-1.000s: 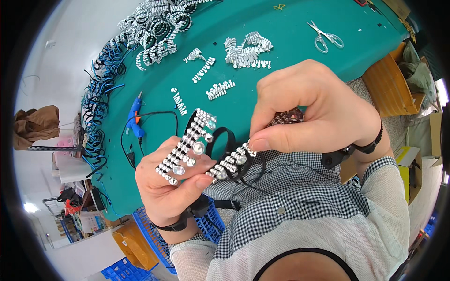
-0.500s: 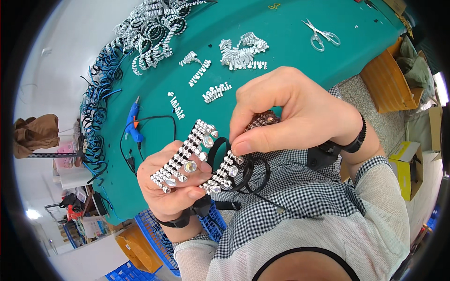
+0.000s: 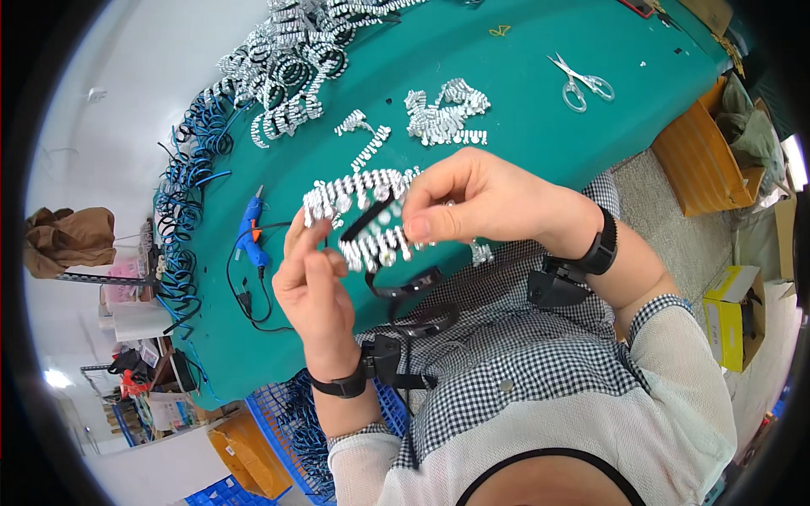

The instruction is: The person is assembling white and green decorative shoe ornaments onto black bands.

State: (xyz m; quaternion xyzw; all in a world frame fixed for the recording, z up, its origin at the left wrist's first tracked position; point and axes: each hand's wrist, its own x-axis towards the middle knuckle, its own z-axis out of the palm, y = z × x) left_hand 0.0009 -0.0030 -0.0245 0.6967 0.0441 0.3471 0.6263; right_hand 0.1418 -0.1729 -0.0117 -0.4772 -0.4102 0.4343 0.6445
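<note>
A silver rhinestone band [image 3: 359, 185] with hanging round stones and a black backing is curved into a loop between my hands, slightly blurred. My right hand [image 3: 494, 198] pinches its right side between thumb and fingers. At the loop's left end, the bent fingers of my left hand [image 3: 316, 291] hold it. Black hoops [image 3: 409, 285] dangle below the band, in front of my checked apron. Beyond my hands lie loose rhinestone trim pieces [image 3: 371, 148] and a heap of more trim [image 3: 443, 118] on the green table [image 3: 523, 143].
A blue glue gun [image 3: 251, 232] with a black cord lies at the left. Clear-handled scissors [image 3: 582, 84] rest at the far right. Piled striped bands [image 3: 287, 76] and blue-black coils [image 3: 181, 202] line the left edge. A blue basket [image 3: 274, 413] and cardboard box [image 3: 700, 160] stand beside the table.
Both hands have moved up and the band has turned, its two ends now bent into a loop. My left fingers shifted from under the strip to its left end.
</note>
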